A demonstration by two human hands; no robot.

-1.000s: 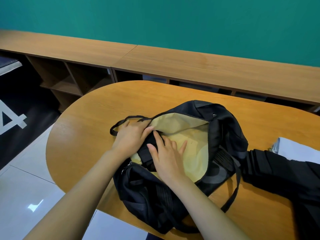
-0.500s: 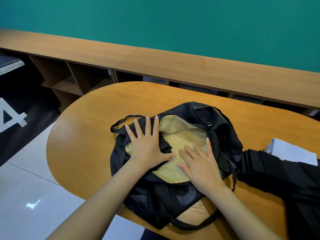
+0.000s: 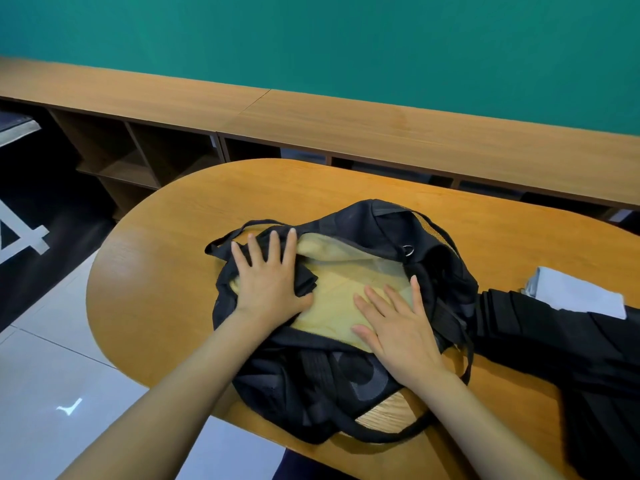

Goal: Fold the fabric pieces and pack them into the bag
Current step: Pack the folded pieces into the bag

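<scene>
Handling: We judge the bag (image 3: 329, 375) soft, light and limp. It slumps flat and gives under a palm. Nothing here looks fragile or slippery.
Where to hold: We would take the bag by the rim of its mouth or by a strap (image 3: 398, 436). The loose fabric is best pinched at its corners or edges, since it will sag anywhere else.
Look: The bag is black and crumpled, with a grey print on its near side and a metal ring (image 3: 408, 251) at its far right rim. Its mouth gapes to show yellow cloth (image 3: 346, 292). We cannot tell whether that is lining or a packed piece.
Place: The bag lies on the desk (image 3: 156, 306), and its near strap loops toward the desk edge.
Left hand (image 3: 270, 282): It lies flat with the fingers spread. The palm presses on the bag's left rim and on a black fold there, and it grips nothing.
Right hand (image 3: 398, 327): It lies flat with the fingers straight. It presses on the yellow cloth at the near right of the bag's mouth and holds nothing.
Waiting pieces: A black fabric (image 3: 554, 341) lies just right of the bag. A pale folded cloth (image 3: 581, 296) lies on its far side.
Stage: We judge this to be flattening the contents. The pieces to the right are not yet packed.
</scene>
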